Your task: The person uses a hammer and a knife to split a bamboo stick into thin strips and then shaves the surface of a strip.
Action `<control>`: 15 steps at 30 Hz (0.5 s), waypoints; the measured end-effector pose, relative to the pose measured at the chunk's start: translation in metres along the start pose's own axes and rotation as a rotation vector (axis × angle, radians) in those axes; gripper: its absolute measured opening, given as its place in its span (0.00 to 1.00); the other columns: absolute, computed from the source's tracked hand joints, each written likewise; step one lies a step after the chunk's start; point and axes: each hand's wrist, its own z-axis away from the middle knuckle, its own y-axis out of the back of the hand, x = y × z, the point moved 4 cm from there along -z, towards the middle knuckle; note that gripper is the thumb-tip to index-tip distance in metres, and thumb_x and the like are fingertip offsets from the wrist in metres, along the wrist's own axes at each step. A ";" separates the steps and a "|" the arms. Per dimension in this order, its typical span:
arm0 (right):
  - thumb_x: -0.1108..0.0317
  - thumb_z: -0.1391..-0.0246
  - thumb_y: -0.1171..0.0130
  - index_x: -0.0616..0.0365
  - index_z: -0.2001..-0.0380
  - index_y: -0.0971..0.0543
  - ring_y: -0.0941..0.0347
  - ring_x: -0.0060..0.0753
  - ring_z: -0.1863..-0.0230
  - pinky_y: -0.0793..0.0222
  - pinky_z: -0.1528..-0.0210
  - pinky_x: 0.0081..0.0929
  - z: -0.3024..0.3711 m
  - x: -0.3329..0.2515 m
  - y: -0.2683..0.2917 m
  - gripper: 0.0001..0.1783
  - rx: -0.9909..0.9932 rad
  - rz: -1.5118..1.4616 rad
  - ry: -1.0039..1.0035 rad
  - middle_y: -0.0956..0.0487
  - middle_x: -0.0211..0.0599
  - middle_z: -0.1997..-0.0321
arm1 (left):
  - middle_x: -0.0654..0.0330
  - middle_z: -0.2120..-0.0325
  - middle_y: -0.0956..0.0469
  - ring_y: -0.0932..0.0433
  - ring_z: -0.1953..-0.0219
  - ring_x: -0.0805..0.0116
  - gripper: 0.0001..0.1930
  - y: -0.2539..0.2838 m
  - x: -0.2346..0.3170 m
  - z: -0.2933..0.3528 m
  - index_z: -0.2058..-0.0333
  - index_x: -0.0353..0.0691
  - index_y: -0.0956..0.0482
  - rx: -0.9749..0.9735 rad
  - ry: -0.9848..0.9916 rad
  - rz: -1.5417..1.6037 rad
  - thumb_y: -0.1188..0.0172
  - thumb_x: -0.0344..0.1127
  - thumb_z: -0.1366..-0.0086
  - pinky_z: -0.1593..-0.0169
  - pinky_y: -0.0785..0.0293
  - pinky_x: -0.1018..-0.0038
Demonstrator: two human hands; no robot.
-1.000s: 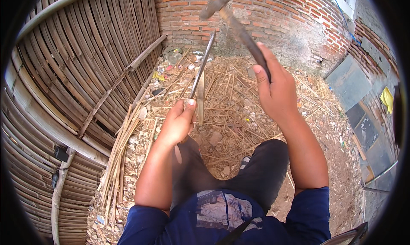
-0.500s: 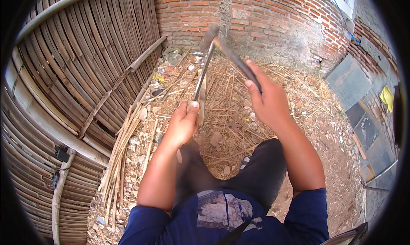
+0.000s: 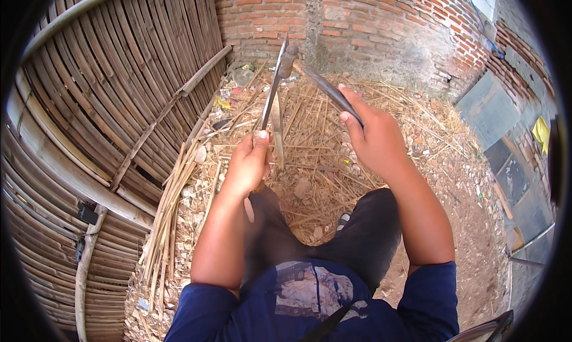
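A machete (image 3: 273,91), long and dark with a bright edge, is gripped low down by my left hand (image 3: 250,157), and its tip points away from me. The fingers hide its handle. My right hand (image 3: 375,133) is wrapped round the dark handle of a hammer (image 3: 328,89). The hammer's head (image 3: 288,62) is right beside the blade's far part; whether they touch I cannot tell. A pale, narrow strip of bamboo or wood (image 3: 277,133) shows just right of the blade and my left hand. How it is held there cannot be made out.
Loose bamboo strips (image 3: 161,223) are piled at the left, along a slatted bamboo wall (image 3: 119,91). Straw, stones and scraps cover the ground (image 3: 333,175) between my knees. A brick wall (image 3: 381,38) stands ahead, and grey panels (image 3: 491,112) lean at the right.
The machete has swung slightly left, with my left hand moving a little left and away from me. The hammer's head has come down from the blade's tip to its right side.
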 end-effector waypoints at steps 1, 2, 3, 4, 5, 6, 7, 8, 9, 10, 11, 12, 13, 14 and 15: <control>0.62 0.32 0.47 0.43 0.30 0.35 0.19 0.51 0.68 0.26 0.65 0.46 -0.001 -0.003 0.005 0.29 0.005 -0.047 -0.020 0.18 0.51 0.66 | 0.65 0.78 0.30 0.36 0.83 0.77 0.22 0.001 -0.002 0.001 0.54 0.37 0.28 -0.004 -0.004 0.009 0.55 0.53 0.22 0.79 0.41 0.77; 0.62 0.32 0.47 0.43 0.30 0.34 0.19 0.51 0.68 0.26 0.65 0.46 -0.002 -0.005 0.008 0.29 0.011 -0.094 -0.039 0.18 0.51 0.66 | 0.65 0.78 0.30 0.36 0.83 0.77 0.21 0.002 -0.003 0.002 0.54 0.37 0.28 -0.007 -0.008 0.018 0.55 0.52 0.22 0.79 0.41 0.77; 0.61 0.32 0.47 0.43 0.30 0.35 0.19 0.51 0.68 0.26 0.65 0.45 -0.001 -0.008 0.012 0.28 0.109 -0.133 -0.010 0.18 0.51 0.64 | 0.65 0.77 0.30 0.36 0.83 0.77 0.21 0.001 -0.002 0.004 0.54 0.37 0.28 -0.002 0.004 0.022 0.55 0.52 0.22 0.79 0.41 0.77; 0.61 0.32 0.47 0.43 0.30 0.35 0.20 0.51 0.69 0.25 0.65 0.45 -0.001 -0.010 0.015 0.28 0.207 -0.173 0.019 0.18 0.51 0.63 | 0.65 0.77 0.30 0.36 0.82 0.77 0.21 -0.001 0.001 0.007 0.54 0.36 0.28 0.004 0.016 0.026 0.55 0.52 0.22 0.79 0.40 0.77; 0.61 0.31 0.47 0.43 0.30 0.35 0.20 0.51 0.69 0.25 0.64 0.45 0.000 -0.011 0.018 0.28 0.304 -0.214 0.048 0.17 0.52 0.62 | 0.65 0.77 0.30 0.36 0.82 0.77 0.21 -0.002 0.001 0.009 0.54 0.36 0.28 0.011 0.028 0.029 0.55 0.52 0.22 0.79 0.40 0.77; 0.60 0.31 0.47 0.43 0.30 0.35 0.20 0.51 0.69 0.25 0.64 0.45 0.000 -0.011 0.018 0.28 0.334 -0.224 0.073 0.17 0.52 0.60 | 0.65 0.77 0.30 0.35 0.82 0.77 0.21 -0.001 0.000 0.008 0.54 0.36 0.28 0.008 0.026 0.028 0.55 0.52 0.22 0.79 0.40 0.77; 0.60 0.31 0.47 0.43 0.30 0.35 0.20 0.52 0.69 0.25 0.64 0.45 0.000 -0.010 0.019 0.28 0.363 -0.234 0.097 0.17 0.52 0.59 | 0.65 0.77 0.30 0.35 0.82 0.77 0.22 0.000 -0.002 0.006 0.54 0.36 0.28 0.006 0.024 0.026 0.55 0.52 0.22 0.79 0.40 0.77; 0.60 0.32 0.47 0.43 0.30 0.35 0.20 0.52 0.69 0.25 0.63 0.46 -0.001 -0.010 0.018 0.29 0.393 -0.246 0.121 0.17 0.53 0.58 | 0.65 0.77 0.30 0.35 0.82 0.77 0.22 0.001 -0.004 0.006 0.54 0.36 0.28 0.004 0.022 0.023 0.55 0.52 0.22 0.78 0.39 0.77; 0.59 0.31 0.47 0.43 0.30 0.35 0.20 0.52 0.69 0.25 0.64 0.46 -0.002 -0.008 0.009 0.29 0.373 -0.176 0.164 0.17 0.52 0.59 | 0.65 0.77 0.30 0.35 0.82 0.77 0.22 0.002 -0.004 0.006 0.54 0.36 0.28 0.006 0.029 0.008 0.55 0.52 0.22 0.78 0.39 0.77; 0.59 0.31 0.47 0.43 0.30 0.35 0.20 0.52 0.69 0.25 0.64 0.47 -0.002 -0.002 -0.003 0.29 0.355 -0.091 0.207 0.17 0.52 0.60 | 0.65 0.77 0.30 0.35 0.82 0.77 0.22 -0.001 -0.003 0.005 0.54 0.35 0.28 -0.001 0.031 0.000 0.55 0.52 0.22 0.78 0.39 0.77; 0.59 0.31 0.47 0.43 0.30 0.35 0.20 0.52 0.69 0.25 0.65 0.47 -0.001 0.001 -0.009 0.29 0.335 -0.006 0.248 0.17 0.52 0.60 | 0.65 0.77 0.30 0.35 0.82 0.77 0.22 -0.003 -0.002 0.005 0.54 0.35 0.28 -0.010 0.033 -0.007 0.55 0.52 0.22 0.78 0.39 0.77; 0.59 0.32 0.47 0.43 0.30 0.35 0.20 0.51 0.69 0.25 0.65 0.47 -0.002 0.001 -0.016 0.29 0.232 0.025 0.186 0.18 0.51 0.62 | 0.65 0.77 0.30 0.35 0.82 0.76 0.22 -0.002 -0.002 0.004 0.54 0.35 0.28 -0.012 0.024 0.001 0.55 0.52 0.22 0.78 0.39 0.76; 0.59 0.32 0.47 0.43 0.30 0.35 0.20 0.51 0.70 0.26 0.65 0.48 0.000 0.000 -0.023 0.29 0.128 0.058 0.122 0.18 0.51 0.64 | 0.64 0.77 0.30 0.35 0.82 0.76 0.22 -0.001 -0.003 0.001 0.54 0.35 0.28 -0.016 0.014 0.010 0.55 0.52 0.22 0.78 0.39 0.76; 0.59 0.32 0.47 0.42 0.29 0.35 0.20 0.51 0.70 0.26 0.66 0.48 0.001 0.000 -0.028 0.29 0.025 0.091 0.059 0.18 0.50 0.65 | 0.64 0.77 0.30 0.35 0.82 0.76 0.22 -0.001 -0.003 0.000 0.54 0.35 0.28 -0.022 0.004 0.019 0.55 0.52 0.22 0.78 0.39 0.76; 0.59 0.32 0.47 0.42 0.29 0.35 0.20 0.50 0.70 0.26 0.66 0.47 -0.001 -0.003 -0.025 0.29 0.010 0.047 0.035 0.19 0.50 0.66 | 0.64 0.77 0.30 0.35 0.82 0.76 0.22 0.001 -0.003 0.000 0.54 0.35 0.28 -0.010 0.006 0.000 0.55 0.52 0.22 0.78 0.39 0.76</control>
